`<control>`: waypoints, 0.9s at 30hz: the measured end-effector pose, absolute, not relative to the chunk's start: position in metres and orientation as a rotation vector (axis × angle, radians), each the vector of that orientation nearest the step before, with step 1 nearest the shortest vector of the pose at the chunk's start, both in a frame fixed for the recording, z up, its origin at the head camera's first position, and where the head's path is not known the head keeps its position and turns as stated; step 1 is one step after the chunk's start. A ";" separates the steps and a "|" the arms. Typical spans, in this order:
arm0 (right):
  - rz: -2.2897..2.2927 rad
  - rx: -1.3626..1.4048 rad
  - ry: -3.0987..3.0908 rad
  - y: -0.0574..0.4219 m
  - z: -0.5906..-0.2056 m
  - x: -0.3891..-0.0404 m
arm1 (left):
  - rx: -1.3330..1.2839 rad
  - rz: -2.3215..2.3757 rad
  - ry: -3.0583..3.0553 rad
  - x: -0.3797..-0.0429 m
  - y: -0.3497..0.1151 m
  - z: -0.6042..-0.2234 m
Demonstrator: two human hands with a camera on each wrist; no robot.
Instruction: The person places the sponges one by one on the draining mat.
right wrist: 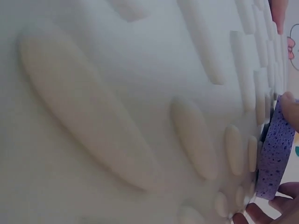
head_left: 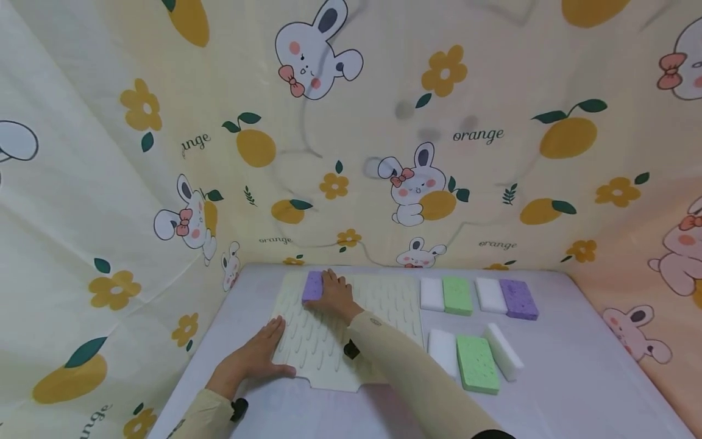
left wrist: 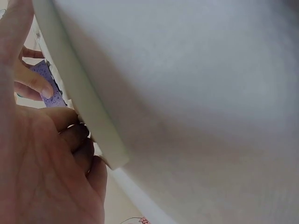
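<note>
The L hand (head_left: 255, 356) is rested on the near-left edge of the ribbed cream mat (head_left: 309, 346) — fingers spread, nothing grasped. To the R, a green sponge (head_left: 478, 364) is flanked by white blocks (head_left: 442, 353). Farther off, at the mat's far-left part, the purple sponge (head_left: 312, 286) is pinched by the R hand (head_left: 336, 299) — prob. light, soft, easily squashed; best held gently by opposite sides, approx. mid-length. Behind, patterned cloth (head_left: 362, 122) is hung.
</note>
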State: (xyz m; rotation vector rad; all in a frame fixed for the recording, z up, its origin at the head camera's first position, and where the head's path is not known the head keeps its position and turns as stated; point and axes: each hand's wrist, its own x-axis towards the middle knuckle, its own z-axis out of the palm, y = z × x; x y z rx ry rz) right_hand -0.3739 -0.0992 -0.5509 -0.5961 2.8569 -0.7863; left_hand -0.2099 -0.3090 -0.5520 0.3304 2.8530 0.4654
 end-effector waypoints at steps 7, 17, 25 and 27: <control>-0.861 -0.643 2.866 -0.088 -0.551 -0.370 | 0.285 0.423 2.850 -0.212 -0.305 -0.552; -1.090 -0.677 2.758 -0.043 -0.541 -0.352 | 0.272 0.408 2.846 -0.213 -0.302 -0.553; -1.301 -0.728 2.662 0.016 -0.520 -0.320 | 0.292 0.414 2.845 -0.213 -0.300 -0.552; -1.310 -0.760 2.679 0.030 -0.516 -0.312 | 0.306 0.416 2.850 -0.212 -0.300 -0.552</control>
